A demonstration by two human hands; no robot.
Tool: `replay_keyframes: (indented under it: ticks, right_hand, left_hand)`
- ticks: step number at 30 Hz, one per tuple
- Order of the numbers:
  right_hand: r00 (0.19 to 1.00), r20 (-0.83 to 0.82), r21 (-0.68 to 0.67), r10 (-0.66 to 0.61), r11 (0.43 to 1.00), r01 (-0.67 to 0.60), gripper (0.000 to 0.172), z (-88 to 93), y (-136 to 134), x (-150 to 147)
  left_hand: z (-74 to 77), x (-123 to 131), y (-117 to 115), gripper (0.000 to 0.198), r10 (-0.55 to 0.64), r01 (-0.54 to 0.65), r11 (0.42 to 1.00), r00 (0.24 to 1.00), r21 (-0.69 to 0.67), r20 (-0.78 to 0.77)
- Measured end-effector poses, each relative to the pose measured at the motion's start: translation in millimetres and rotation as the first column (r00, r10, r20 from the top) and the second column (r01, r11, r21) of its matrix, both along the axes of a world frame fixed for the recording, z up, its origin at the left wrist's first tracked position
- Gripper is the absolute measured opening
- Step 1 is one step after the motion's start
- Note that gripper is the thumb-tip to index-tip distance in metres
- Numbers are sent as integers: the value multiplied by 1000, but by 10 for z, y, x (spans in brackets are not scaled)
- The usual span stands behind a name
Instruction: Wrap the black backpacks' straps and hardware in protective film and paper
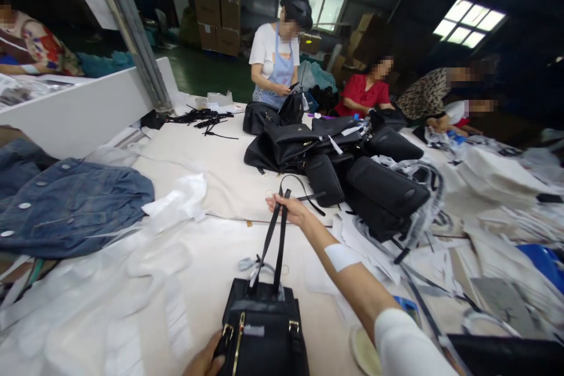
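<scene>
A black bag (264,329) with gold zips and buckles stands at the bottom centre. My left hand (206,358) grips its left side, fingers partly hidden at the frame's lower edge. Further forward, my right hand (288,210) holds the bag's two thin black straps (281,241), which run up taut from the bag's top. Pale wrapping shows at the base of the straps. A loose dark strap loop lies just beyond my right hand.
Black bags (304,144) are heaped at the centre and right. A denim garment (74,205) lies left, near white wrapping sheets (145,282). Across the table (176,155) a person in an apron handles a black bag. Other people sit further right and far left.
</scene>
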State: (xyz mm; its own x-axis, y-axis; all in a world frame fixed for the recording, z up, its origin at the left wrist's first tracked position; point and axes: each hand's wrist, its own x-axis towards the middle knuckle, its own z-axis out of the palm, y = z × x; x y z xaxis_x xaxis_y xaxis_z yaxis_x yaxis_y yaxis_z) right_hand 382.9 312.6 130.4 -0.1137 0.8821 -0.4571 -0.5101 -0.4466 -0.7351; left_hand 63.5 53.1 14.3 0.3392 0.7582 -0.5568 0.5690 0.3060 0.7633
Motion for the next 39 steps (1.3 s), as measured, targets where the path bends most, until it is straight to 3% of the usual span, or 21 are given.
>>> replay_keyframes:
  ticks: [2, 7, 10, 12, 15, 19, 22, 24, 28, 30, 33, 35, 39]
  right_hand:
    - [998, 2, 29, -55, 998, 55, 2, 252, 170, 176]
    - [981, 6, 187, -194, 964, 189, 9, 934, 512, 533]
    - [959, 64, 396, -275, 889, 229, 7, 1289, 488, 565]
    - [950, 128, 527, -283, 831, 177, 10, 1370, 320, 456]
    - [937, 259, 599, -234, 800, 35, 26, 1161, -148, 126]
    - [889, 456, 469, -38, 860, -204, 26, 505, -908, -327]
    - [901, 433, 321, 28, 929, -183, 24, 182, -1273, -436]
    - [915, 403, 292, -23, 951, -105, 22, 193, -1365, -388]
    - [939, 319, 341, -130, 940, 14, 21, 646, -1348, -191]
    - [960, 242, 360, -143, 932, 49, 21, 949, -1323, -115]
    - [975, 157, 419, -158, 905, 79, 22, 1361, -1301, -31]
    - [977, 119, 460, -175, 882, 102, 20, 1594, -1285, 26]
    - [971, 72, 525, -226, 837, 155, 17, 1975, -1235, 174]
  left_hand:
    - [86, 11, -45, 60, 25, -25, 999, 1000, 26, -1]
    - [205, 40, -82, 61, 22, -21, 999, 999, 34, -28]
    - [197, 42, -86, 57, 37, -37, 998, 999, 52, -13]
    - [193, 48, -83, 55, 57, -57, 996, 998, 62, 4]
    - [221, 82, -69, 53, 80, -81, 994, 996, 68, 27]
    - [328, 163, -50, 51, 107, -110, 992, 993, 57, 53]
    - [417, 186, -35, 46, 87, -88, 994, 996, 60, 19]
    - [473, 179, 3, 42, 19, -14, 994, 999, 105, -41]
    - [626, 272, 232, 52, -4, 92, 922, 973, 376, -229]
    - [720, 436, 415, 54, 7, 123, 848, 970, 515, -244]
    - [821, 807, 698, 54, -46, 171, 770, 976, 615, -213]
    - [840, 1076, 851, 58, -80, 192, 761, 976, 620, -204]
    - [825, 1494, 1024, 52, -153, 199, 836, 980, 512, -130]
